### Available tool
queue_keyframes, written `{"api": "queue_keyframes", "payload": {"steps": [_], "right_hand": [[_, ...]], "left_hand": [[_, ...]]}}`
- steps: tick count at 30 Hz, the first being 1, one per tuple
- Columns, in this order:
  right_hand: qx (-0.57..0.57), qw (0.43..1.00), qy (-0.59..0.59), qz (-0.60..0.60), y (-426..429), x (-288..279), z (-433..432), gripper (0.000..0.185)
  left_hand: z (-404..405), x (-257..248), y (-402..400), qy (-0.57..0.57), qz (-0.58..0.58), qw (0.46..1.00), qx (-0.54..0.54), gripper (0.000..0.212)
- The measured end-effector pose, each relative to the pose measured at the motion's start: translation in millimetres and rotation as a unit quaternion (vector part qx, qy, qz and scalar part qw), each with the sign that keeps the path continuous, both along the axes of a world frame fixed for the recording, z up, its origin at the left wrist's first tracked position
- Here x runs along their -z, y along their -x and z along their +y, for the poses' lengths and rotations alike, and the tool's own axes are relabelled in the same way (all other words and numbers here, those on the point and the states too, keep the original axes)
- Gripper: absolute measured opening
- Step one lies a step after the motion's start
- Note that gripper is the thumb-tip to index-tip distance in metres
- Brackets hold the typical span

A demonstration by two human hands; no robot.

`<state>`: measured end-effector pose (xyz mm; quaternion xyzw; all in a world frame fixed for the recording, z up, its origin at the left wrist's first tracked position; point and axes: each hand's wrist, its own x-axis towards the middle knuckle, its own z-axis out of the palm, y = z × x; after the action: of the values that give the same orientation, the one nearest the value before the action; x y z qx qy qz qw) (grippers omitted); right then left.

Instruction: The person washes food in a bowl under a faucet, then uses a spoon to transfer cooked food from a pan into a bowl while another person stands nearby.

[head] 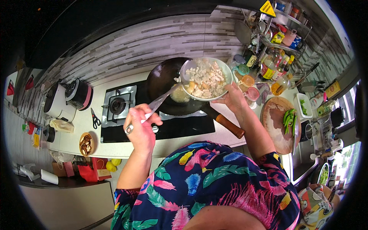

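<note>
My right hand [234, 99] grips the rim of a white bowl [229, 70], tilted over the right part of a dark wok [159, 83]. Pale meat pieces [208, 76] with some yellowish chunks fill the bowl, and a few sit at its left lip. In my left hand [142, 126] is a metal spatula [161, 100], its blade reaching to the bowl's lower left edge. Bubbling oil [180, 95] lies in the wok's bottom. The wok's wooden handle [230, 125] points towards me, lower right, below my right forearm.
A bare gas burner [117, 105] is left of the wok, with scissors [95, 118] and a small bowl of brown-and-white pieces [86, 144] further left. Seasoning jars [251, 93] and bottles [270, 64] crowd the right. Green peppers [289, 120] lie on a round wooden chopping board [273, 135] beside a knife [295, 135].
</note>
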<state>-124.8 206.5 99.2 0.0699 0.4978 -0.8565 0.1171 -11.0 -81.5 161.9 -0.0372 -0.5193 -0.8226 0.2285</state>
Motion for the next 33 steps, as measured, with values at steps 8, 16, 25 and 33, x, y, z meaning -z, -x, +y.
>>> {"api": "queue_keyframes", "payload": {"steps": [8, 16, 25, 33], "right_hand": [[-0.009, 0.999, 0.014, 0.039, -3.1, 2.2, 9.6, 0.045], [-0.006, 0.999, 0.030, 0.030, -9.3, 4.7, 15.6, 0.045], [-0.048, 0.999, 0.019, 0.017, -16.1, -8.1, 18.7, 0.044], [-0.071, 0.997, 0.002, -0.001, -15.2, -10.7, 20.9, 0.041]], "left_hand": [[-11.4, -4.3, -3.1, 0.005, 0.035, 0.999, -0.009, 0.041], [-8.6, -6.7, -3.9, 0.225, 0.163, 0.960, -0.033, 0.044], [2.0, -2.3, 4.2, 0.377, 0.249, 0.892, -0.014, 0.037], [-25.9, 7.0, 14.9, 0.199, 0.155, 0.966, 0.063, 0.046]]}}
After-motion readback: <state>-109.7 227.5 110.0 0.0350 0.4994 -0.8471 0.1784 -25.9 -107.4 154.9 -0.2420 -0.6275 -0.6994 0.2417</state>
